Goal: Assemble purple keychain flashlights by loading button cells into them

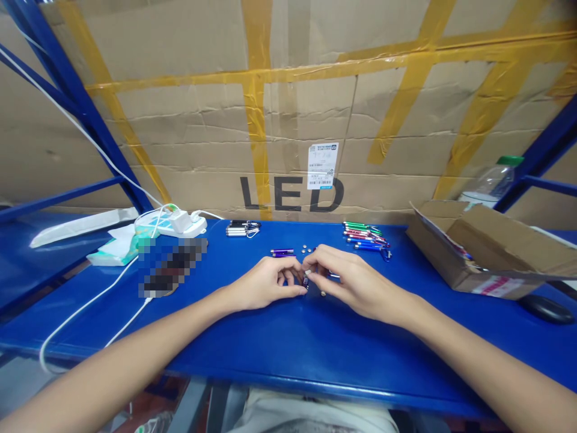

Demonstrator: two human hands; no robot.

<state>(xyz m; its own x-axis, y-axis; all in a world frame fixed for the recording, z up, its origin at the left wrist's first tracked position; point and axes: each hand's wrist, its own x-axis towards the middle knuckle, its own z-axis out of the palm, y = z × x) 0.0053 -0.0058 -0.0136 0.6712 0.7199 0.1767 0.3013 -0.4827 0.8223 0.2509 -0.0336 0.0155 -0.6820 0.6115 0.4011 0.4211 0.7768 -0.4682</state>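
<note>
My left hand (265, 282) is closed, with thumb and fingers pinching a small shiny penlight tube (306, 282) just above the blue table. My right hand (351, 279) meets it from the other side, its thumb and index finger pinched on a small silvery piece at the tube's upper end, mostly hidden by the fingertips. Behind the hands lie purple penlights (282, 251) and several button cells (307, 249). A small brass-coloured part (323, 293) rests under my right hand. Another shiny tube (334, 275) is partly covered by that hand.
Silver and black penlights (242, 228) lie at the back; green, red and blue ones (364, 236) sit right of them. An open cardboard box (489, 285) and a black mouse (546, 309) occupy the right. Leftward are a power strip (193, 226), white cables and a blurred-out object (174, 267).
</note>
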